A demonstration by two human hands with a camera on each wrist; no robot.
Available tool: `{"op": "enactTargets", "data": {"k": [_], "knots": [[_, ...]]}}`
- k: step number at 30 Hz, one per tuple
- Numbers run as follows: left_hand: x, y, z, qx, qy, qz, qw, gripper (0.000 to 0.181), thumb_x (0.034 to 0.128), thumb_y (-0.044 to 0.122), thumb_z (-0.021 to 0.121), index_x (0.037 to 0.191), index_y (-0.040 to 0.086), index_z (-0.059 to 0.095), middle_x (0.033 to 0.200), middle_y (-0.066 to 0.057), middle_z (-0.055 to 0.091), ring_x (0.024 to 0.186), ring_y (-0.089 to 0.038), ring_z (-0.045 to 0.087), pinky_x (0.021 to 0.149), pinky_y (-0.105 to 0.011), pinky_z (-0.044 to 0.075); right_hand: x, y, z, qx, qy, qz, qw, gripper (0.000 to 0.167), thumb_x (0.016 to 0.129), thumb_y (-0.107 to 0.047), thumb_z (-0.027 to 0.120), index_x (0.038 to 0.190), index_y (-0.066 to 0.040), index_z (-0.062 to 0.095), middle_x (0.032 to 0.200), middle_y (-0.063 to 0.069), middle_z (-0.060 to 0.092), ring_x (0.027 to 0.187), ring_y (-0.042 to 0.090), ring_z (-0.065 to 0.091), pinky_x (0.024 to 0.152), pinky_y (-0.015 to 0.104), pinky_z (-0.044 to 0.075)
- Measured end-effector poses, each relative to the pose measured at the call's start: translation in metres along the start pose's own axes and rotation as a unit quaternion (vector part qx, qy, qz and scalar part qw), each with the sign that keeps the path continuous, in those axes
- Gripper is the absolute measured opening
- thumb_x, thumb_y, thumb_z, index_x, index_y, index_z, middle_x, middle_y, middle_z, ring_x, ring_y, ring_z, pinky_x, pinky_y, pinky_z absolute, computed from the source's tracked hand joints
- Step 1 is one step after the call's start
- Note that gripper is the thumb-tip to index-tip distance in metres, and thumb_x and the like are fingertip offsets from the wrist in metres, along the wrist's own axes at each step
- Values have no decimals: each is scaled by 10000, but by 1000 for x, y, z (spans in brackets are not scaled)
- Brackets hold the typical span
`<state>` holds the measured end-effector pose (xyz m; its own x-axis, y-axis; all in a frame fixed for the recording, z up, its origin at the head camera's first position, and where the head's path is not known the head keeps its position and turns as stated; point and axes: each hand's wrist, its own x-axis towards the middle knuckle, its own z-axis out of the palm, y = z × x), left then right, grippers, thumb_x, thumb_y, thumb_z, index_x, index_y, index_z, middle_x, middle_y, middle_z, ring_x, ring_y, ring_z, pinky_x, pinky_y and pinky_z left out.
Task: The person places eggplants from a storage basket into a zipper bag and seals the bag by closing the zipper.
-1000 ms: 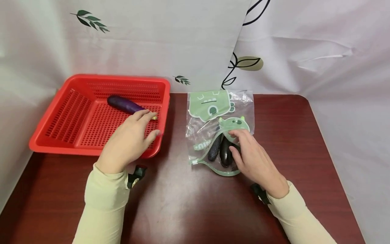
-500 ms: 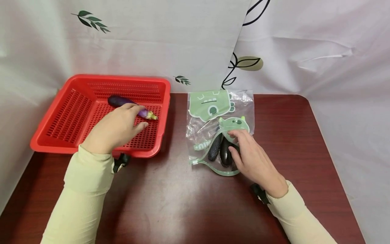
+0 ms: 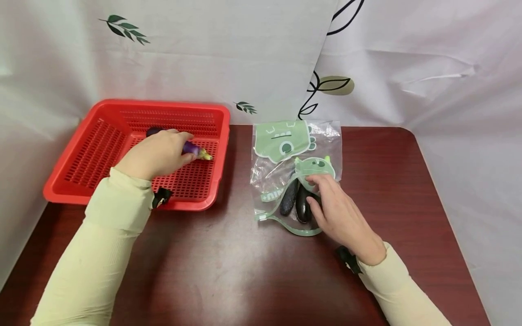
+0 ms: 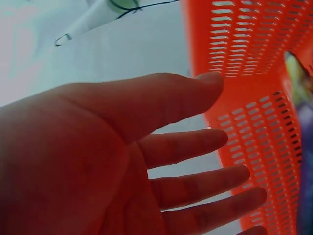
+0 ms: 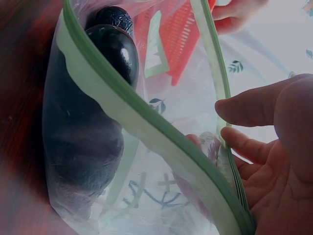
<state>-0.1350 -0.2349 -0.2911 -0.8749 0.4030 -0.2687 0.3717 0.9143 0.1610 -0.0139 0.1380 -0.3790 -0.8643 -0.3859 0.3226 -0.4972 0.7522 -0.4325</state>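
While reaching over the worktop [image 3: 244,280], see a red basket [image 3: 223,154] below the left hand [image 3: 155,154], perforated and probably stiff. Well to the right of that hand, just left of and partly under the right hand [image 3: 340,215], find a clear zip bag [image 3: 269,176], gaping, thin, light and likely to slump; best held by the green zip rim [image 5: 213,54], pinched now between right thumb and fingers. Under the left hand, lying in the basket, make out a purple eggplant [image 3: 190,148], partly hidden; expect smooth, slippery skin, moderate weight, a little give, and bruising if squeezed hard. Judge it best taken from above, round the thick middle. Looks ungripped: in the left wrist view, see left thumb and fingers spread out, short of it. Just left of the right thumb, inside the bag, count at least two dark eggplants [image 3: 303,206], glossy, probably firm, heavy enough to steady the film. Avoid lifting by the green stem [image 3: 205,155], just past the left thumb, narrow and likely to twist
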Motion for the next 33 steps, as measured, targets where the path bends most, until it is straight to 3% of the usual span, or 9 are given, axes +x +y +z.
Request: {"op": "enactTargets", "data": {"k": [4,10,18,24,33], "knots": [[12,-8,2,99,-132,3,9999,397,959,239,662,1214,-60,609,1046,-210,649,1051,-406,607,946,-592,463,0,0,1,2,44,-16,10000,438,942,-61,639,1350,-10,488,1229,112,548,1069,230,559,869,397,499],[25,-22,3,461,-371,-129,9982,432,945,188,659,1245,-111,578,1156,-301,637,1123,-467,595,971,-604,454,-1,0,3,36,118,-71,9999,433,934,-37,646,1340,5,500,1201,122,563,1065,239,576,869,411,504],[38,-32,1,747,-568,157,9955,397,916,154,679,1206,-106,602,1108,-281,646,1070,-437,612,953,-595,467,-1,0,3,24,59,16,10000,425,945,-60,634,1343,-6,498,1206,115,557,1062,244,574,857,401,499],[46,-38,7,920,-741,325,9925,454,917,146,682,1292,-91,587,1240,-311,609,1172,-458,577,968,-590,464,-1,0,2,32,70,0,10000,429,945,-66,633,1346,-4,492,1206,118,556,1061,240,569,860,407,499],[52,-48,20,1047,-588,673,9905,403,842,107,760,1214,-11,664,1104,-206,663,1029,-349,636,887,-554,518,0,1,1,-9,57,-30,10000,432,946,-66,628,1352,-10,488,1214,112,555,1064,228,565,858,397,502]]}}
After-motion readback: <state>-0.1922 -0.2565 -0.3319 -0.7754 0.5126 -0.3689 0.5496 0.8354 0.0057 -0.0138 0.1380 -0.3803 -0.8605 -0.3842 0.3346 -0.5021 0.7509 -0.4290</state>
